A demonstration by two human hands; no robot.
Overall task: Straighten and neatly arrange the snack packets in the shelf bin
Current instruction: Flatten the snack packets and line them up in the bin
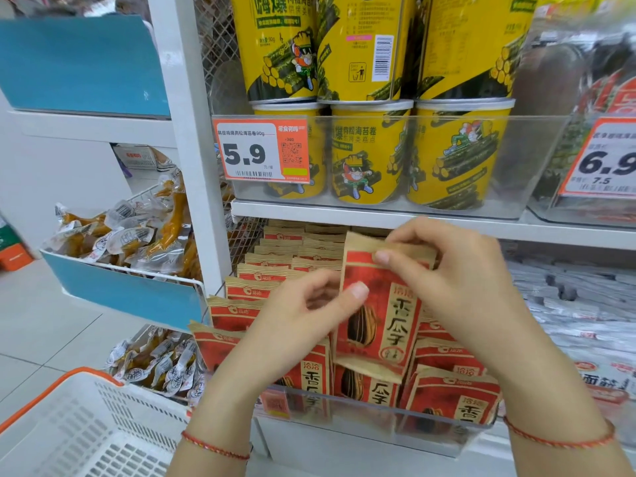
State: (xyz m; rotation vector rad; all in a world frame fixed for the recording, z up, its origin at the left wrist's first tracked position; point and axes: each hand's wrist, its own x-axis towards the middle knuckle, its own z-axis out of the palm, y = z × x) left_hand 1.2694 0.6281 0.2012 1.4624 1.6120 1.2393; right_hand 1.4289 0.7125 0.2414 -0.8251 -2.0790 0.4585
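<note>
I have one red sunflower-seed packet [377,315] lifted upright above the clear shelf bin [378,413], its long axis running top to bottom and leaning slightly to the right. My right hand [457,280] pinches its brown top edge, fingers [383,257] curled over the seal. My left hand [296,315] steadies the packet's left edge with the thumb pressed on its face, the other fingers curled behind, so both hands are holding it. The packet sits directly between the two hands, with the right hand holding higher up and carrying most of it, as I judge.

Below and behind it, the bin holds more of the same red packets [272,270], standing in rows that step back toward the shelf's rear; the front ones lean unevenly. I judge the next move is to lower this packet straight down into the front gap, keeping it upright.

On the shelf above, another clear bin holds yellow seaweed-roll canisters [370,153] behind a price tag [261,153]. To the left, a blue-fronted rack [130,290] holds clear vacuum-packed snacks, and a white basket [86,425] sits low left.
</note>
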